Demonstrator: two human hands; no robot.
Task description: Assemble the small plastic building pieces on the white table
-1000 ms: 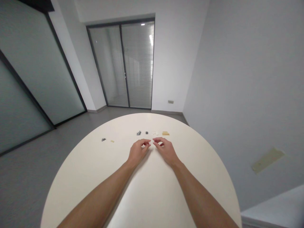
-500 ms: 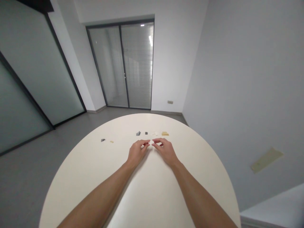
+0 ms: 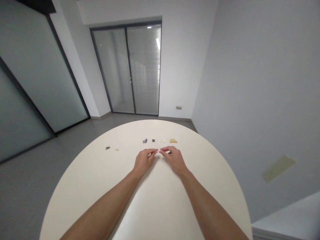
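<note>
Over the middle of the white round table, my left hand and my right hand meet almost fingertip to fingertip. Each has thumb and forefinger pinched together. Whatever lies between the fingertips is too small and pale to make out. Just beyond the hands, small pieces lie in a row: grey pieces, a dark piece, white pieces and tan pieces. Neither hand touches that row.
Farther left on the table lie a small dark grey piece and a small tan piece. The table's curved edge runs round both arms. Behind stand a glass door and white walls.
The fingers of both hands have closed into tighter pinches, and the fingertips have come slightly nearer each other. The pieces on the table lie as before.
</note>
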